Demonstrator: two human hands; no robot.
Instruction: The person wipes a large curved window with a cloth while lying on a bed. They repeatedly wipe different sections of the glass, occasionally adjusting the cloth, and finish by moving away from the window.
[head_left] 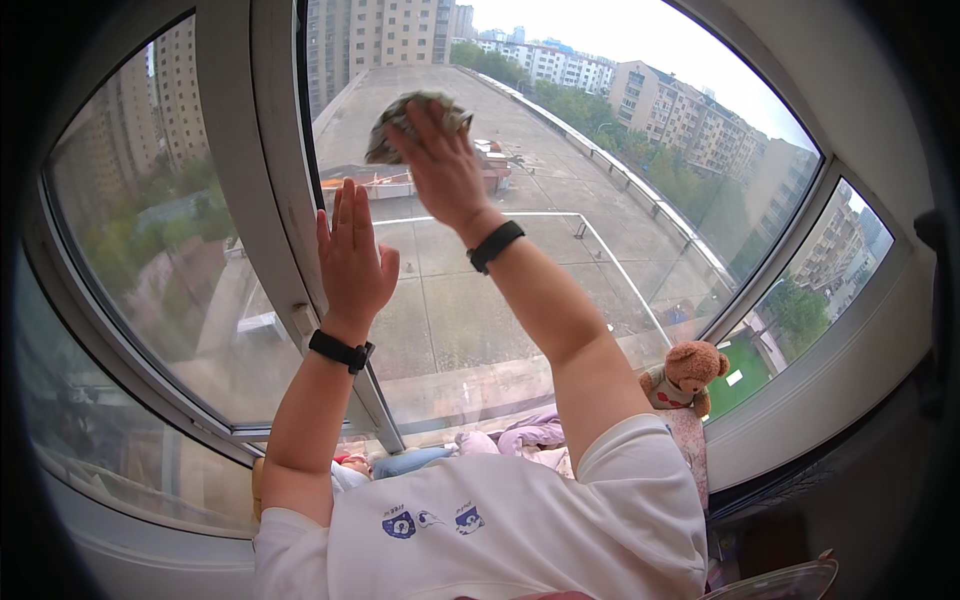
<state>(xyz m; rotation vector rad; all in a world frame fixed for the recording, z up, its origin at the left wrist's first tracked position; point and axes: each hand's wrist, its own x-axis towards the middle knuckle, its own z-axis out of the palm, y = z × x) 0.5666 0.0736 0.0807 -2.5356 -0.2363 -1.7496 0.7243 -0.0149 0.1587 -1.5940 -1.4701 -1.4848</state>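
Observation:
My right hand (437, 165) is raised high over the window glass (450, 300), its fingers pressed on a crumpled grey-green wad (392, 128). Whether the wad is cloth or paper I cannot tell. Lower and to the left, my left hand (352, 255) is held up flat beside the window's upright frame (262, 150). Its fingers are stretched out with the thumb apart, and nothing is in it. Whether that palm touches the glass or the frame is unclear. Both wrists wear black bands.
A brown teddy bear (690, 375) sits at the right end of the sill. Rumpled clothes or bedding (520, 435) lie along the window's foot. Another framed pane (140, 230) stands at the left. Beyond the glass are a flat roof and apartment buildings.

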